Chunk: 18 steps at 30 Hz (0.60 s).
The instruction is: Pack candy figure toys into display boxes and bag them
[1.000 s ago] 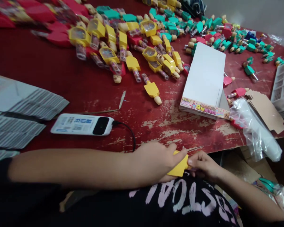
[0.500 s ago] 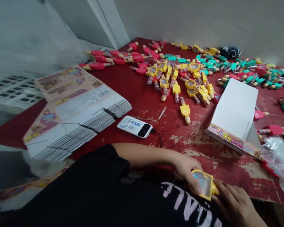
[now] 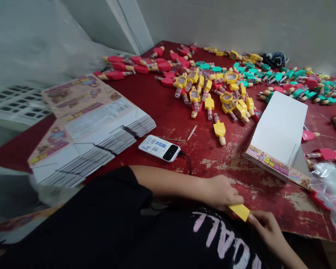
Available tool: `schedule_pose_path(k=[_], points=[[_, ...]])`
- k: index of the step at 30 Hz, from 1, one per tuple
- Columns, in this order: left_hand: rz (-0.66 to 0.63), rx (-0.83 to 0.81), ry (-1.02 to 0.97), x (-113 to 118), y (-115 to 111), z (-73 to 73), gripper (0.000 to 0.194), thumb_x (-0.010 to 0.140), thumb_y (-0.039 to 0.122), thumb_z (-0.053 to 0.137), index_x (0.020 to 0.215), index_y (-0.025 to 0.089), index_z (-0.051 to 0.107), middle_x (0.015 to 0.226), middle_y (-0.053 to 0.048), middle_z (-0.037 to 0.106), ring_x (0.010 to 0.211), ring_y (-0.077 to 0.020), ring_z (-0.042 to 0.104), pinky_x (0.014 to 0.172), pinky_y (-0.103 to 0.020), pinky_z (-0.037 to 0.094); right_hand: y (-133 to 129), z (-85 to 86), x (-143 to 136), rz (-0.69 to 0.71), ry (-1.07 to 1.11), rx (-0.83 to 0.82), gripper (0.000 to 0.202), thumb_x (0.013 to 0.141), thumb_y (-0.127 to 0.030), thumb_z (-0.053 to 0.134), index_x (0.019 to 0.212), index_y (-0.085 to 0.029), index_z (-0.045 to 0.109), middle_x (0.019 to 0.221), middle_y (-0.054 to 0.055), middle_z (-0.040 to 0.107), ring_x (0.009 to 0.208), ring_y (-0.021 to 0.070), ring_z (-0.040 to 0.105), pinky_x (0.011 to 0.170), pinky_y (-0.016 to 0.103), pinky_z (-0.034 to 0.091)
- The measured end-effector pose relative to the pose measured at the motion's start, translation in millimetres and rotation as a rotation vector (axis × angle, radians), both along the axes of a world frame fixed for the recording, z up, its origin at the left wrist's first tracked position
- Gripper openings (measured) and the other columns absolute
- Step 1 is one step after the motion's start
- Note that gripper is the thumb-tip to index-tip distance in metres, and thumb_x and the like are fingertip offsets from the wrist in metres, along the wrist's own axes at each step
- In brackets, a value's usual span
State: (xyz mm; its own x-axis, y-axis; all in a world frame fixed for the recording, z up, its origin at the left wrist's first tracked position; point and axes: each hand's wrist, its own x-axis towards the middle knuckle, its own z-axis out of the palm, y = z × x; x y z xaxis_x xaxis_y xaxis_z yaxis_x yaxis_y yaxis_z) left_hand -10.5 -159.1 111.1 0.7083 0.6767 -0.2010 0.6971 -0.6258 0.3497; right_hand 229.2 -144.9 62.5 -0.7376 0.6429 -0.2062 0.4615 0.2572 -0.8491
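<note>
Between my two hands, close to my body at the table's front edge, is a yellow toy piece (image 3: 240, 212), its plain side showing. My left hand (image 3: 221, 192) is closed round its left end. The thumb and fingers of my right hand (image 3: 264, 224) pinch its right end. Ahead of the hands stands an open white display box (image 3: 280, 129) with a printed front strip. Many similar yellow toys (image 3: 220, 129) with clear tubes and tan ends lie in a pile further back.
Flattened printed cartons (image 3: 98, 112) are stacked at the left. A white device (image 3: 159, 148) with a black cable lies on the red table (image 3: 168, 108). Red toys (image 3: 114, 75) and green toys (image 3: 299, 73) are spread at the back. A clear plastic bag (image 3: 329, 183) is at the right edge.
The yellow toy has turned, from its clear window showing to its plain side. My left hand has rolled over and risen slightly; my right hand has shifted its hold.
</note>
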Motion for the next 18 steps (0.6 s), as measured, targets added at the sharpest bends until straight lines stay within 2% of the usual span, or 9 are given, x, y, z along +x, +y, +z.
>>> schedule_pose_path(k=[2, 3, 5, 7, 9, 11, 14, 16, 18], points=[[0.135, -0.208, -0.158, -4.3, 8.7, -6.3, 0.06, 0.072, 0.051, 0.07, 0.12, 0.024, 0.046, 0.105, -0.006, 0.065, 0.087, -0.0268, 0.063, 0.057, -0.03, 0.044, 5.6, 13.4, 4.6, 0.046, -0.017, 0.41, 0.037, 0.094, -0.04, 0.045, 0.086, -0.011, 0.067, 0.062, 0.003, 0.064, 0.049, 0.0112, 0.054, 0.048, 0.021, 0.037], [0.197, -0.393, -0.254, -6.5, 13.2, -9.6, 0.071, 0.066, 0.057, 0.072, 0.122, 0.023, 0.045, 0.108, -0.008, 0.064, 0.087, -0.0269, 0.062, 0.059, -0.03, 0.045, 8.8, 20.4, 6.2, 0.089, -0.005, 0.641, 0.032, 0.094, -0.036, 0.047, 0.092, -0.011, 0.066, 0.064, 0.003, 0.065, 0.051, 0.0113, 0.055, 0.05, 0.021, 0.038], [0.234, -0.828, -0.398, -9.5, 20.9, -17.3, 0.073, 0.064, 0.071, 0.062, 0.113, 0.019, 0.05, 0.099, -0.01, 0.064, 0.071, -0.0222, 0.059, 0.053, -0.029, 0.043, 14.7, 32.1, 6.5, 0.204, 0.014, 1.022, 0.026, 0.095, -0.031, 0.047, 0.099, -0.011, 0.063, 0.064, 0.002, 0.064, 0.052, 0.0116, 0.055, 0.053, 0.024, 0.036], [0.21, -1.246, -0.475, -9.6, 24.8, -25.9, 0.07, 0.064, 0.079, 0.05, 0.096, 0.016, 0.053, 0.079, -0.009, 0.062, 0.047, -0.0149, 0.046, 0.04, -0.027, 0.034, 18.6, 37.4, 3.5, 0.298, -0.033, 1.224, 0.026, 0.097, -0.029, 0.042, 0.103, -0.012, 0.061, 0.063, 0.002, 0.062, 0.053, 0.0124, 0.054, 0.057, 0.026, 0.035], [0.209, -1.483, -0.504, -6.6, 25.0, -33.3, 0.07, 0.057, 0.081, 0.052, 0.087, 0.018, 0.05, 0.063, -0.004, 0.056, 0.036, -0.0105, 0.031, 0.034, -0.025, 0.023, 20.5, 34.6, -0.3, 0.305, -0.149, 1.306, 0.03, 0.098, -0.025, 0.034, 0.104, -0.012, 0.06, 0.065, 0.003, 0.062, 0.055, 0.0135, 0.055, 0.058, 0.026, 0.034], [0.234, -1.585, -0.532, -1.2, 23.2, -37.8, 0.069, 0.05, 0.077, 0.062, 0.084, 0.02, 0.048, 0.059, 0.0, 0.052, 0.034, -0.0087, 0.026, 0.034, -0.023, 0.02, 21.4, 25.8, -1.6, 0.238, -0.264, 1.337, 0.031, 0.096, -0.017, 0.03, 0.093, -0.013, 0.061, 0.063, 0.003, 0.061, 0.053, 0.0139, 0.054, 0.056, 0.027, 0.033], [0.258, -1.562, -0.557, 6.9, 19.9, -39.0, 0.067, 0.049, 0.075, 0.064, 0.084, 0.02, 0.048, 0.059, 0.001, 0.051, 0.034, -0.0082, 0.027, 0.034, -0.022, 0.02, 21.7, 10.9, 3.0, 0.161, -0.353, 1.304, 0.027, 0.087, -0.008, 0.038, 0.069, -0.018, 0.055, 0.053, 0.001, 0.056, 0.046, 0.0132, 0.051, 0.051, 0.027, 0.03], [0.293, -1.511, -0.58, 9.8, 18.5, -36.7, 0.063, 0.052, 0.072, 0.065, 0.082, 0.019, 0.049, 0.058, 0.001, 0.051, 0.035, -0.0087, 0.029, 0.034, -0.022, 0.02, 20.7, 5.0, 6.9, 0.146, -0.418, 1.261, 0.023, 0.083, -0.008, 0.045, 0.065, -0.019, 0.054, 0.053, 0.001, 0.056, 0.046, 0.0139, 0.053, 0.052, 0.026, 0.03], [0.341, -1.339, -0.571, 10.5, 17.8, -31.8, 0.056, 0.057, 0.066, 0.068, 0.081, 0.018, 0.051, 0.061, 0.0, 0.053, 0.04, -0.0105, 0.038, 0.037, -0.022, 0.026, 17.9, 2.9, 7.1, 0.124, -0.536, 1.184, 0.016, 0.079, -0.008, 0.051, 0.07, -0.018, 0.059, 0.058, 0.002, 0.062, 0.052, 0.0157, 0.059, 0.053, 0.026, 0.032]])
